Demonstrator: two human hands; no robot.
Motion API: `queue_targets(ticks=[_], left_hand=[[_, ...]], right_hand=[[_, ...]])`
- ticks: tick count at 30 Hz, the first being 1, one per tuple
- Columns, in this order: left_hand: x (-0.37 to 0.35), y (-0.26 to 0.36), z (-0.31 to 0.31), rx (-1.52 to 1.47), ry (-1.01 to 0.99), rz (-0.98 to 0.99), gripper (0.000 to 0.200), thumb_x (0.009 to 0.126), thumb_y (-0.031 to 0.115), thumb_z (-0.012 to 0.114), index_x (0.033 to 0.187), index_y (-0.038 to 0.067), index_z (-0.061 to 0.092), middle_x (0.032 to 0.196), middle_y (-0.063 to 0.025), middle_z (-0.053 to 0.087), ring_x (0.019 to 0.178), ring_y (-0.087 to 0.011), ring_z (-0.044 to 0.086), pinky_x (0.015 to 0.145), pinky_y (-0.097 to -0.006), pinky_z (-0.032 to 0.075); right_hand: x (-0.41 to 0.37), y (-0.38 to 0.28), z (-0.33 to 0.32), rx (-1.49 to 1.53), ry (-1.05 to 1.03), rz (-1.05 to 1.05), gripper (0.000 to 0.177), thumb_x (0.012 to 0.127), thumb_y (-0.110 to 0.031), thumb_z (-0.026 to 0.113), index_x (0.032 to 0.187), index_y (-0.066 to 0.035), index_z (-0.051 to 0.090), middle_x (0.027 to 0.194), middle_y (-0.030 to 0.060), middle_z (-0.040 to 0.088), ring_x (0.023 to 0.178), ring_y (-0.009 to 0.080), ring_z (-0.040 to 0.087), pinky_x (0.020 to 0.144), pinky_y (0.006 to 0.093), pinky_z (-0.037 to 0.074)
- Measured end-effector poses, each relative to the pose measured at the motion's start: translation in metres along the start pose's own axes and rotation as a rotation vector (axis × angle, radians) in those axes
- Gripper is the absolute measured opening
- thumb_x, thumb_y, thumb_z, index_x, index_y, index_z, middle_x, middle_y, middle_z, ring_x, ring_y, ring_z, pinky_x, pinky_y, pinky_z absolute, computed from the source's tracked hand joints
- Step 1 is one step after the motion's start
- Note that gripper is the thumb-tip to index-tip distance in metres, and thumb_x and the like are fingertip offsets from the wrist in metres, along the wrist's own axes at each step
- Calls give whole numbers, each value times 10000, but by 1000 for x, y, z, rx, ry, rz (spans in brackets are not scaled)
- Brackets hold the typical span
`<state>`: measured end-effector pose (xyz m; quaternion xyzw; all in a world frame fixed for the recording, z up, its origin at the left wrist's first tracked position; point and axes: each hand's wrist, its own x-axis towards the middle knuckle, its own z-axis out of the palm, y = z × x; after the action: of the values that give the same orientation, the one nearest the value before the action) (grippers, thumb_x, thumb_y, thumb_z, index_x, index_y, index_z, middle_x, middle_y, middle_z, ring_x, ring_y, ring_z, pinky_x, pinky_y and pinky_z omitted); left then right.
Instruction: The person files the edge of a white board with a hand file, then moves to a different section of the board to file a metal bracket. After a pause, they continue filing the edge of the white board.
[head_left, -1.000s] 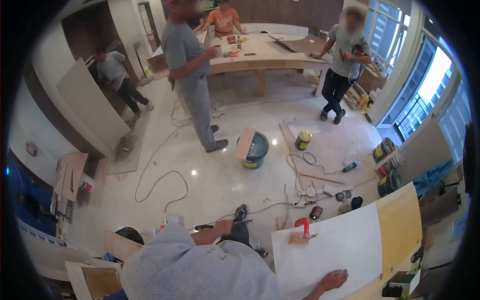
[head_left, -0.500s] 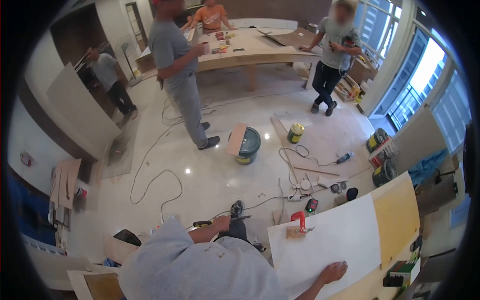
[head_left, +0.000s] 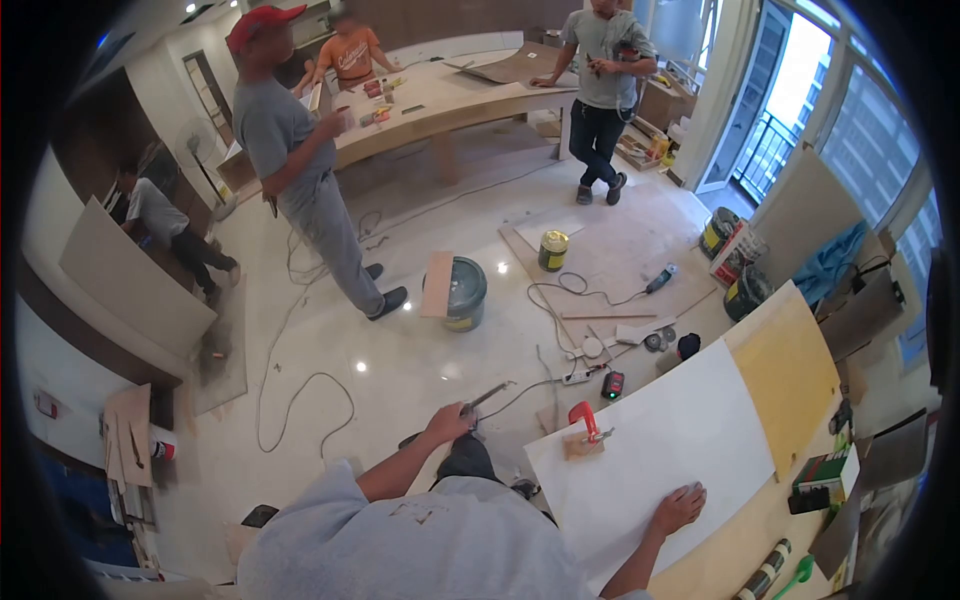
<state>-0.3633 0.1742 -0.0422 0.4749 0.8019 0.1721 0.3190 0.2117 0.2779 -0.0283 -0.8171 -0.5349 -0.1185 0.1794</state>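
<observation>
My left hand [head_left: 450, 424] is closed round a long thin tool [head_left: 490, 394], its narrow end pointing up and to the right over the floor. Flat on a white sheet [head_left: 640, 420] rests my right hand [head_left: 680, 507], palm down and holding nothing. A red clamp [head_left: 584, 420] sits on the sheet's left edge, with a small wood block [head_left: 583, 446] beneath it. The sheet lies beside a yellowish board [head_left: 785, 370] on the work surface.
Several people stand around a large curved table [head_left: 470, 100]. On the floor are a lidded bucket [head_left: 466, 293] with a wood piece, a yellow can [head_left: 553, 250], cords, a power tool [head_left: 661, 278] and a charger [head_left: 613, 384]. A green box [head_left: 825, 470] is at the right.
The view has turned, and the surroundings sit further left. My left hand has risen with the tool, which now tilts upward. My right hand stays on the sheet.
</observation>
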Motion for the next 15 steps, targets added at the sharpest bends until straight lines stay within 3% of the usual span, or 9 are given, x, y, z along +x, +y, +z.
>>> queue_targets(ticks=[4,6,7,10,15], left_hand=[[15,60,-53,-376,73,81,313,1049,266,540,1110,27,735,934,-153,736,865,-295,701,831,-399,545],[12,91,-79,-366,83,132,328,1056,265,546,1188,23,723,933,-142,730,865,-258,692,833,-377,543],[11,101,-86,-361,81,161,340,1060,265,549,1227,21,718,933,-137,726,865,-240,687,834,-367,542],[9,116,-88,-347,222,318,350,1033,261,621,1255,6,710,957,-135,725,904,-208,686,855,-349,541],[-10,134,-95,-485,155,278,365,989,224,696,1284,9,697,986,-151,723,911,-214,685,858,-343,534]], right_hand=[[4,-3,-8,164,63,0,333,1043,-214,525,1315,-28,570,1339,198,586,1263,375,557,1044,499,460],[2,10,4,305,118,-12,275,1038,-170,533,1248,2,580,1247,216,606,1189,397,579,995,501,482],[3,15,9,366,128,10,186,1030,-125,554,1150,16,576,1142,212,601,1079,411,595,910,511,499],[1,18,10,396,109,48,146,1025,-132,581,1065,9,575,1061,194,601,1000,407,600,842,512,500],[0,13,1,368,115,59,176,1026,-155,602,947,1,585,971,186,604,955,398,597,805,515,490]])
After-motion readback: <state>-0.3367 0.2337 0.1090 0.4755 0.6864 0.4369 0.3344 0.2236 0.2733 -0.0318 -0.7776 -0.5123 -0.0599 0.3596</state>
